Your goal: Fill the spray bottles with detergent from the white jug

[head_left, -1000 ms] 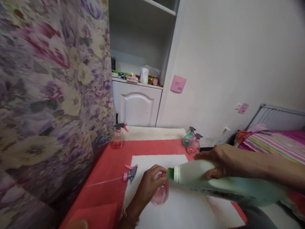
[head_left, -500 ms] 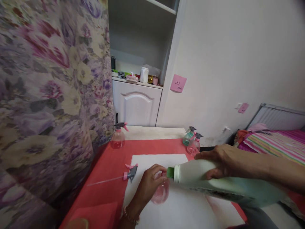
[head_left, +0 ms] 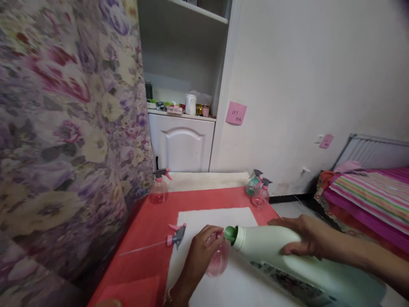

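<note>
My left hand (head_left: 202, 252) is closed around the neck of a clear pink spray bottle (head_left: 217, 260), which has no spray head on and stands on white paper. My right hand (head_left: 303, 238) grips a large pale green jug (head_left: 271, 243) from above. The jug lies tilted, its green spout (head_left: 230, 233) right at the small bottle's mouth. Whether liquid is flowing, I cannot tell. Left of my left hand, a grey and pink spray head (head_left: 177, 236) with a long clear tube lies across the paper's edge and the red cover.
A pink spray bottle (head_left: 159, 190) stands at the table's far left. A green spray bottle (head_left: 252, 186) and another pink one (head_left: 261, 197) stand at the far right. Floral curtain (head_left: 79, 128) hangs on the left; a white cabinet (head_left: 182, 143) is behind, a bed (head_left: 370, 192) to the right.
The base of the jug has dropped, so it slopes more, with its spout still at the small bottle's mouth. My left hand keeps its hold. The view has shifted slightly.
</note>
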Tool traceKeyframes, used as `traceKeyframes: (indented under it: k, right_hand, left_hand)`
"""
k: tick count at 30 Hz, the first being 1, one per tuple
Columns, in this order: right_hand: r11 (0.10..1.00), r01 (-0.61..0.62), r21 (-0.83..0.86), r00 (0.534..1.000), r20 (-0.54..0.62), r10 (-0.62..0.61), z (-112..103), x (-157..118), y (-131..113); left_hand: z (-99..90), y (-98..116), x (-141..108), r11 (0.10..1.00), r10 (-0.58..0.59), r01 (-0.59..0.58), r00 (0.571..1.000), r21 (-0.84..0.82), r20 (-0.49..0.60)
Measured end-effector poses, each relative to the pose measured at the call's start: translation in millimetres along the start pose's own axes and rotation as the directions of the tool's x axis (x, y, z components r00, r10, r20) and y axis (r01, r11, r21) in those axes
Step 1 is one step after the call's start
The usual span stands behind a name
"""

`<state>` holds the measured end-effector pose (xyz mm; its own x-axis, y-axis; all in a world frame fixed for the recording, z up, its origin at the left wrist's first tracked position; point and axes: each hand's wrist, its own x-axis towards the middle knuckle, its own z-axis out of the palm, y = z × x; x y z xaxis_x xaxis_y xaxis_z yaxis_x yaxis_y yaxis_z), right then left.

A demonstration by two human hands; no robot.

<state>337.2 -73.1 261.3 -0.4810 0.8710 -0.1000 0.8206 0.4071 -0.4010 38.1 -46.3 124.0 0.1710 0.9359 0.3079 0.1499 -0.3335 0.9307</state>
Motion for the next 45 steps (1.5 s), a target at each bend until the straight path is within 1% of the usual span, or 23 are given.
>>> traceKeyframes:
  k: [2,4,6,9,11,13,15,17,18,20,21,22,25,27,29,33,35,37,38,39,42,43,45]
  right_hand:
    - [0.990,-0.073,0.121,0.996,0.062,0.066,4,1,11]
    - [0.961,-0.151,0.231,0.989,0.033,0.147,4,3,21]
    - [0.929,-0.169,0.330,0.976,-0.075,0.204,2,8,27]
    - [0.890,-0.076,0.450,0.932,-0.284,0.224,0,24,27]
    - [0.858,0.019,0.514,0.882,-0.412,0.227,7,43,24]
    - [0.814,0.120,0.568,0.817,-0.522,0.244,21,68,19]
    - [0.787,0.223,0.576,0.729,-0.634,0.258,40,99,14]
    - [0.800,0.267,0.537,0.639,-0.721,0.270,61,130,9]
    - [0.809,0.276,0.520,0.602,-0.749,0.276,72,143,7]
    - [0.792,0.303,0.530,0.558,-0.772,0.303,95,163,5]
    - [0.777,0.317,0.544,0.550,-0.773,0.317,107,169,5]
    - [0.771,0.317,0.553,0.580,-0.756,0.304,119,172,5]
    - [0.772,0.274,0.574,0.598,-0.730,0.331,149,170,9]
    - [0.773,0.262,0.577,0.587,-0.732,0.347,162,167,12]
    - [0.765,0.281,0.580,0.579,-0.738,0.347,166,165,15]
    - [0.742,0.287,0.606,0.611,-0.712,0.346,166,155,23]
    - [0.771,0.239,0.590,0.588,-0.720,0.368,172,138,28]
    - [0.804,0.201,0.559,0.549,-0.744,0.381,184,114,31]
    - [0.808,0.187,0.559,0.559,-0.737,0.380,192,101,31]
    - [0.804,0.187,0.565,0.587,-0.721,0.370,201,89,30]
    - [0.776,0.214,0.594,0.760,-0.600,0.250,226,67,22]
    - [0.759,0.226,0.611,0.804,-0.557,0.208,233,66,17]
    - [0.718,0.240,0.653,0.851,-0.498,0.169,242,72,8]
  left_hand:
    - [0.5,-4,-1,1.000,0.004,-0.004,1.000,0.016,-0.016]
    - [0.3,-9,-2,0.999,-0.001,0.002,0.999,0.042,-0.034]
    - [-0.8,-14,-5,0.998,-0.015,0.019,0.998,0.066,-0.060]
    - [-4.1,-23,-12,0.994,-0.039,0.049,0.994,0.100,-0.101]
    - [-6.8,-29,-17,0.991,-0.058,0.071,0.991,0.116,-0.118]
    - [-8.9,-33,-21,0.987,-0.080,0.096,0.988,0.129,-0.129]
    - [-10.4,-36,-22,0.984,-0.099,0.117,0.986,0.138,-0.132]
    - [-11.6,-39,-22,0.982,-0.113,0.131,0.985,0.138,-0.130]
    - [-12.3,-41,-21,0.981,-0.118,0.135,0.985,0.136,-0.127]
    - [-14.0,-46,-20,0.981,-0.125,0.142,0.984,0.131,-0.130]
    - [-15.0,-48,-20,0.981,-0.128,0.145,0.983,0.129,-0.130]
    - [-15.9,-50,-20,0.981,-0.131,0.148,0.983,0.128,-0.127]
    - [-16.7,-51,-22,0.978,-0.148,0.162,0.983,0.132,-0.109]
    - [-16.0,-48,-22,0.974,-0.159,0.172,0.983,0.147,-0.097]
    - [-16.3,-45,-23,0.970,-0.152,0.165,0.985,0.178,-0.087]
    - [-31.5,-50,-24,0.934,-0.069,0.103,0.992,0.343,-0.110]
    - [-47.7,-58,-24,0.860,0.002,0.082,0.986,0.504,-0.164]
    - [-64.9,-65,-25,0.734,0.060,0.086,0.980,0.674,-0.190]
    - [-72.1,-68,-25,0.657,0.055,0.100,0.982,0.747,-0.180]
    - [-77.7,-70,-25,0.570,0.020,0.136,0.984,0.810,-0.179]
    - [-84.2,-75,-23,0.336,-0.142,0.244,0.968,0.910,-0.207]
    - [-83.8,-77,-23,0.296,-0.178,0.257,0.961,0.920,-0.211]
    - [-82.0,-82,-21,0.279,-0.201,0.245,0.960,0.928,-0.193]
